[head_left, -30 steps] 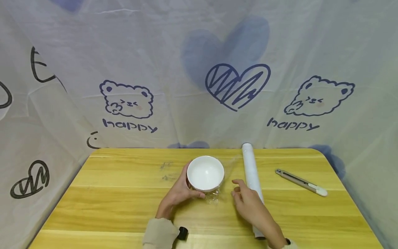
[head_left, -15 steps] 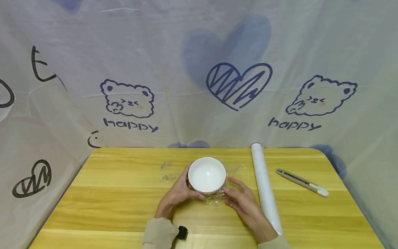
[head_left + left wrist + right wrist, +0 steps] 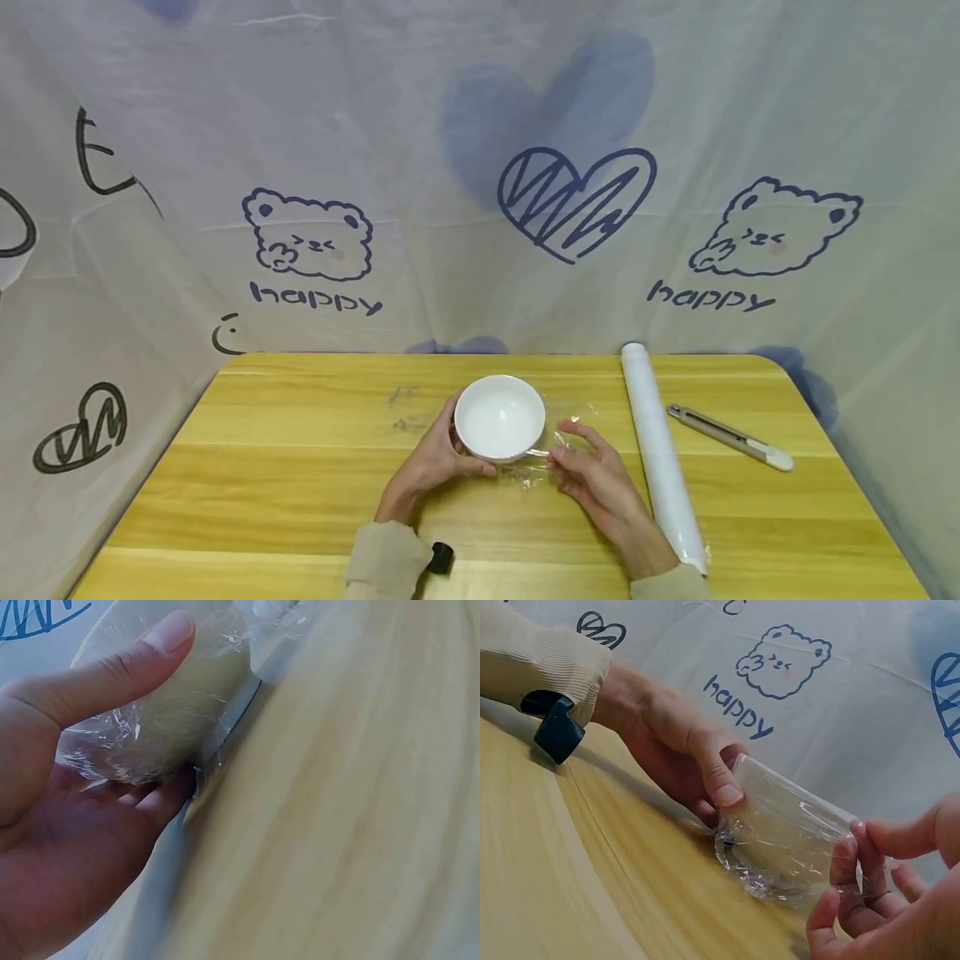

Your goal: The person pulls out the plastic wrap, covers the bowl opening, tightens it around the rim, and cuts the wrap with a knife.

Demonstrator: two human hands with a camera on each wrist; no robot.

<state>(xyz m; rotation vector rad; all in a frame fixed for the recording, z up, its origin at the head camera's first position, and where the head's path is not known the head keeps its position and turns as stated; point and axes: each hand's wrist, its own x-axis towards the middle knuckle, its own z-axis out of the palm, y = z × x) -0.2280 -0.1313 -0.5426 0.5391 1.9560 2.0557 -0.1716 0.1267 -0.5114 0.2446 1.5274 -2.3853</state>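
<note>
A white bowl [image 3: 500,418] sits over the table with its inside facing up. Clear cling film [image 3: 780,832] wraps its outer wall and bunches in wrinkles near the base. My left hand [image 3: 426,467] grips the bowl's left side; in the left wrist view the thumb lies on the film-covered wall [image 3: 214,690] and the fingers reach under it. At the bowl's right, my right hand [image 3: 603,487] pinches a loose part of the film between thumb and fingers, drawing it out from the rim. The right wrist view shows this film stretched to the fingertips [image 3: 874,832].
A long white roll of cling film [image 3: 663,454] lies right of my right hand. Beyond it rests a utility knife [image 3: 729,437]. The wooden table [image 3: 262,500] meets a printed cloth [image 3: 450,250] at its back edge.
My right hand has moved from beside the roll to the bowl, taken hold of the film and pulled it slightly rightward. The roll has shifted right. My left hand stays on the bowl.
</note>
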